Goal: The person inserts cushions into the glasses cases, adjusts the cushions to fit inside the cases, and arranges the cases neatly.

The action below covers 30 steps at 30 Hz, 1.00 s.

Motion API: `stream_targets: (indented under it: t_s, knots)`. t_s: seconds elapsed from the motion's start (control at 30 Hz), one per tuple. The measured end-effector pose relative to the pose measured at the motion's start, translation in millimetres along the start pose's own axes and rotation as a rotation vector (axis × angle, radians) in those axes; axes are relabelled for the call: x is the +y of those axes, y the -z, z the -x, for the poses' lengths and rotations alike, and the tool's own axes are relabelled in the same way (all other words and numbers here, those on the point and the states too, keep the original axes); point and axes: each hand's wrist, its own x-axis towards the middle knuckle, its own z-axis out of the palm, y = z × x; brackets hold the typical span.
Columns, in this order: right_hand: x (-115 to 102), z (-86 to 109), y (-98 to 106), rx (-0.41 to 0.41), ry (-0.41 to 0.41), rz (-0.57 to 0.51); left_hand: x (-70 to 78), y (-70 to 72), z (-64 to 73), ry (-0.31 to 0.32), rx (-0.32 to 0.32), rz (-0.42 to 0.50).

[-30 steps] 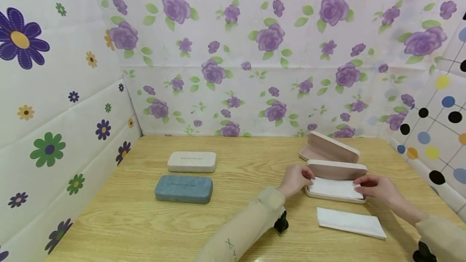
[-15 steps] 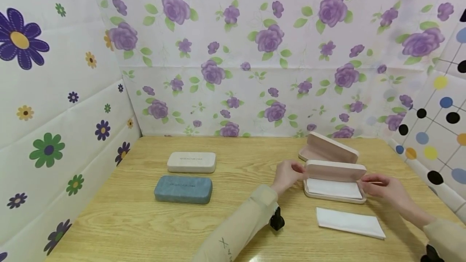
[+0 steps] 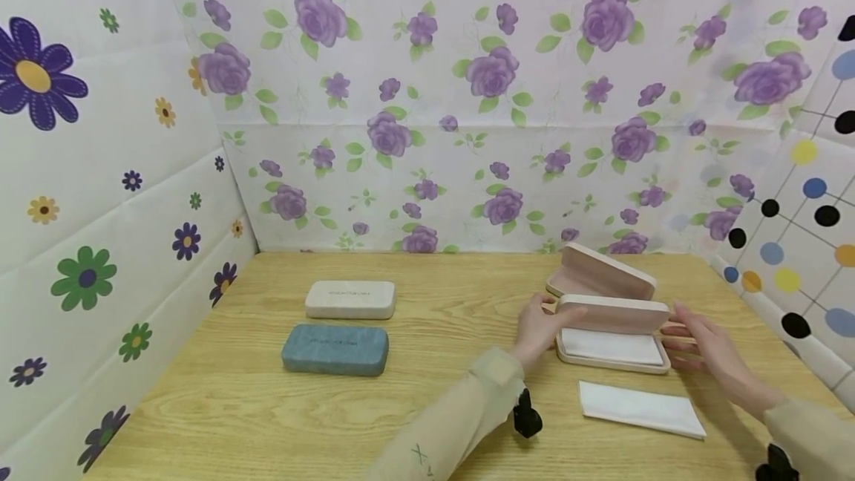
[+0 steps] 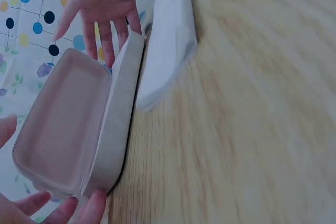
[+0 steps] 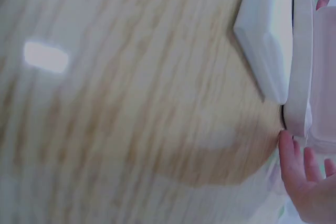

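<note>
An eyeglass case (image 3: pixel 617 315) with a pinkish lining stands on the table, its lid raised. Inside its base lies a folded white cloth (image 3: pixel 611 347). At the case's left end is my left hand (image 3: pixel 537 326); in the left wrist view its fingertips (image 4: pixel 93 208) meet the end of the case, and the thumb stands apart from the lid. My right hand (image 3: pixel 718 355) has its fingers extended along the right end, fingertips right at the base in the right wrist view. A second folded white cloth (image 3: pixel 641 410) lies in front of the case.
Just behind stands another eyeglass case (image 3: pixel 601 275) with its lid up. Over on the left, a closed off-white case (image 3: pixel 350 300) sits behind a closed blue case (image 3: pixel 335 349). Patterned sheets (image 3: pixel 401 95) line the back and sides of the wooden table (image 3: pixel 267 429).
Both hands have left the cloth inside the case and moved out to the case's ends. The left thumb has swung out in front of the lid, and the right fingers have straightened.
</note>
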Motion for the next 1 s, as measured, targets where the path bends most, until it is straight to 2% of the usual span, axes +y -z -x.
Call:
stream_targets:
  t_s: [0.07,0.17,0.33,0.4,0.6,0.8,1.0]
  knots:
    - [-6,0.5,-5,0.018,-0.023,0.033,2.0,-3.4,0.2,-0.003,0.029,-0.002]
    - [-18,6.3,-20,0.069,-0.050,0.147,5.0,-8.6,1.1,0.005,0.078,-0.006]
    - [-37,17.6,-43,0.109,-0.101,0.317,9.9,-14.8,2.7,0.018,0.135,-0.027]
    - [-41,19.7,-48,0.097,-0.110,0.344,11.6,-16.1,2.8,0.025,0.140,-0.041]
    - [-48,23.0,-55,0.132,-0.114,0.402,14.1,-17.3,1.6,0.059,0.127,-0.061]
    - [-58,27.6,-66,0.139,-0.123,0.456,15.0,-17.4,-1.3,0.052,0.139,-0.087]
    - [-49,14.8,-62,0.186,-0.143,0.466,15.4,-15.4,-4.9,0.035,0.143,-0.089]
